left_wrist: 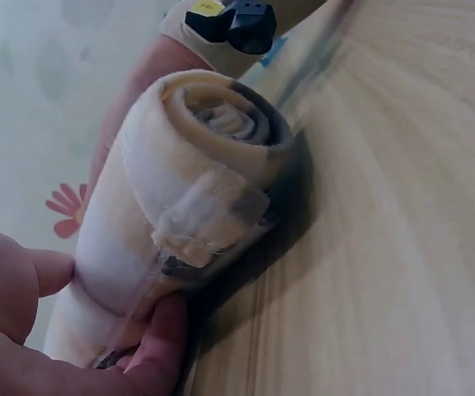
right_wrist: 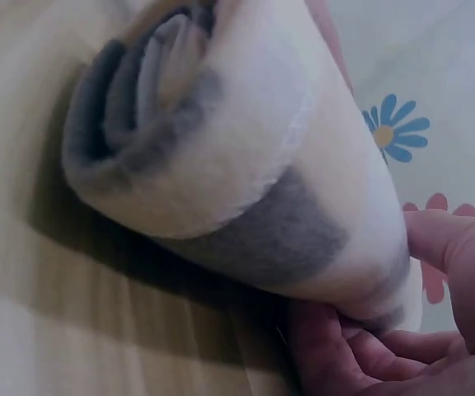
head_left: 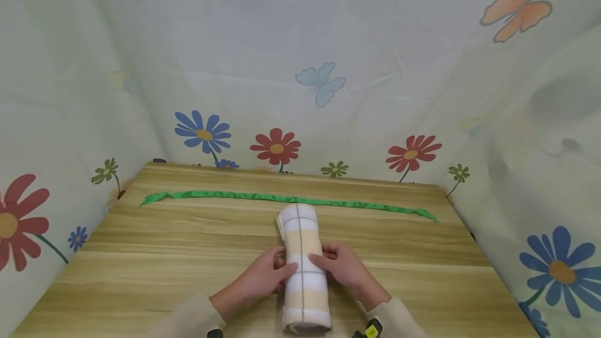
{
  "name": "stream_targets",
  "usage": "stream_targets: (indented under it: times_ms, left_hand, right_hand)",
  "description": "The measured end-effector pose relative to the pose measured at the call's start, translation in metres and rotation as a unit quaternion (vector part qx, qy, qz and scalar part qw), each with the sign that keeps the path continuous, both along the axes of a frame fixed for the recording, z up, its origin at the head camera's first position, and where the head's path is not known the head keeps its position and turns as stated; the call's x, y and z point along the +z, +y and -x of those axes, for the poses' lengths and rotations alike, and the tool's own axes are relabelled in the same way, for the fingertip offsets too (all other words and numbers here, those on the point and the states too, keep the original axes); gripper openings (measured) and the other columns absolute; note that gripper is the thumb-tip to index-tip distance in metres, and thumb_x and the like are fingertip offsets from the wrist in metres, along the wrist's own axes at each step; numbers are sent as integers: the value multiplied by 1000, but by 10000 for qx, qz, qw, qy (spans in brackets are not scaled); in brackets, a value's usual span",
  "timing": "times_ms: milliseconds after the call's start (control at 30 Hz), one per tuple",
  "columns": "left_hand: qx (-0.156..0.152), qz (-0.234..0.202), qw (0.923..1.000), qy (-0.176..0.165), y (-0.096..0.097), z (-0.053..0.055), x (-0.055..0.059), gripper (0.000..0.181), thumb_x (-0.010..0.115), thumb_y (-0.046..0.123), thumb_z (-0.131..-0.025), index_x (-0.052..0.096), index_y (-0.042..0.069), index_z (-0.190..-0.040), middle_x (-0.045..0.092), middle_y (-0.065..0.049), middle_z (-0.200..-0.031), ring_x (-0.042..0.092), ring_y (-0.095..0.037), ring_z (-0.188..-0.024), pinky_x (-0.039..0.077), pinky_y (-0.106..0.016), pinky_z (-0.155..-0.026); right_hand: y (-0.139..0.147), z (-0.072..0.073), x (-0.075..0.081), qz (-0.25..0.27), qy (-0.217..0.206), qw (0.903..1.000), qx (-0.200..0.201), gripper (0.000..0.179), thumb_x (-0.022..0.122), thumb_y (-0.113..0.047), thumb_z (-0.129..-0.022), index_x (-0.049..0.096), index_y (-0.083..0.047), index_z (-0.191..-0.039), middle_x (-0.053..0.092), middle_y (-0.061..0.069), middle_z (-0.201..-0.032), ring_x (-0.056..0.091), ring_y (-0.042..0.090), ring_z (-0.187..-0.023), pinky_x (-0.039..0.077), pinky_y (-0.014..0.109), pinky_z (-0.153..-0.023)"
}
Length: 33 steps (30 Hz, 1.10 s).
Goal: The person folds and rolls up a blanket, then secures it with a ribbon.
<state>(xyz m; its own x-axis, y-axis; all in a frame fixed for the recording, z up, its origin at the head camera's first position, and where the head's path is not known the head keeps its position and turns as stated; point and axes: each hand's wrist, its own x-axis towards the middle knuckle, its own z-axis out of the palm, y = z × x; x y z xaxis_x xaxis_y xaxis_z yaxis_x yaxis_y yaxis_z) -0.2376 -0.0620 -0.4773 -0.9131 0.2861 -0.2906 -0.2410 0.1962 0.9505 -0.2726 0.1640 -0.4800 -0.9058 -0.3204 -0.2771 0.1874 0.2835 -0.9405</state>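
Note:
A rolled-up towel (head_left: 307,244), white and beige with thin grey lines, points away from me near the front of the table. My left hand (head_left: 265,274) grips its left side, thumb on top and fingers tucked low along the roll. From the right side my right hand (head_left: 345,270) holds it the same way, thumb over the top. The spiral end of the towel (left_wrist: 213,124) and a loose flap with a tag show in the left wrist view. In the right wrist view the towel (right_wrist: 254,157) shows a dark grey patch, with fingers curled under it.
A long green ribbon (head_left: 225,195) stretches across the back of the wooden table (head_left: 188,244), just beyond the towel's far end. A curtain (head_left: 235,40) printed with flowers and butterflies stands behind and on both sides of the table.

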Motion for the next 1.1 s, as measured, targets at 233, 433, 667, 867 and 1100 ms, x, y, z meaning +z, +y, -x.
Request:
stream_targets:
  times_ms: [233,433,667,867,1100]
  left_hand:
    - [-41,350,9974,629,2,4,12,75,67,35,-100,33,-1,-156,60,-17,-130,65,-23,-109,60,-37,-80]
    - [405,566,9920,1057,6,45,19,62,64,34,-102,43,5,-153,63,-13,-130,67,-22,-109,59,-34,-81]
    - [563,684,9847,1500,6,95,6,49,63,25,-103,54,2,-146,70,-14,-123,68,-19,-100,58,-31,-77]
    - [540,999,9834,1417,6,117,-4,53,61,28,-105,49,2,-150,69,-14,-127,68,-17,-95,57,-31,-74]
    - [623,1038,9830,1377,6,125,-6,52,60,26,-105,49,3,-150,67,-15,-129,68,-19,-102,58,-31,-76]
  right_hand:
    - [-4,-1,16,189,194,9991,-316,70,71,-40,-97,48,6,-145,72,15,-120,71,18,-96,59,34,-80]
    - [-10,35,24,83,660,9922,-1056,55,72,-38,-96,61,0,-135,74,15,-116,69,15,-88,57,32,-74]
    - [-12,81,17,-260,705,9878,-1361,55,72,-44,-95,66,-5,-133,73,13,-119,70,19,-98,58,36,-82]
    - [-15,104,3,-330,594,9868,-1469,58,74,-46,-93,66,-5,-132,71,12,-123,67,19,-102,57,34,-83]
    - [-17,116,-5,-207,574,9871,-1478,55,74,-45,-93,68,-6,-131,73,11,-118,67,17,-96,55,27,-76]
